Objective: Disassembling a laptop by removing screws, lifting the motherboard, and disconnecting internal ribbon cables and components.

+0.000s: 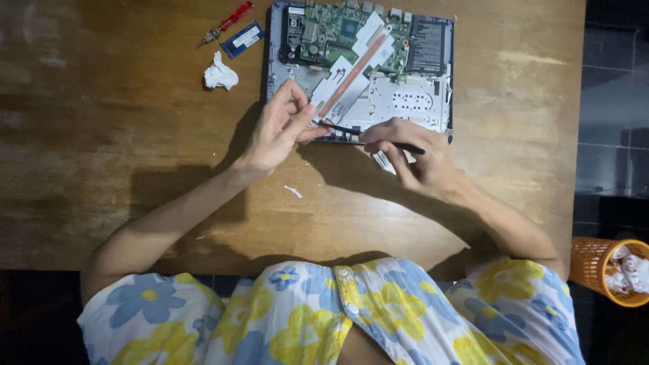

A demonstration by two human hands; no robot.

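1. Wooden table (pixel 122 135) carries an opened laptop (pixel 433 101) at upper centre of the frame, circuit board exposed.
2. I see my left hand (pixel 274 132) with its fingertips pressed together at the heat pipe (pixel 351 71).
3. My right hand (pixel 412 155) pinches a thin black tool (pixel 368 135) (tip near the left fingers).
4. A slip, I judge, could scratch the board or jab a finger.
5. Red screwdriver (pixel 226 23) lies upper left.

I see my left hand (pixel 280 128) pinching at the opened laptop (pixel 412 101) and my right hand (pixel 405 157) holding a black tool (pixel 407 147); a screwdriver (pixel 228 22) lies far left.
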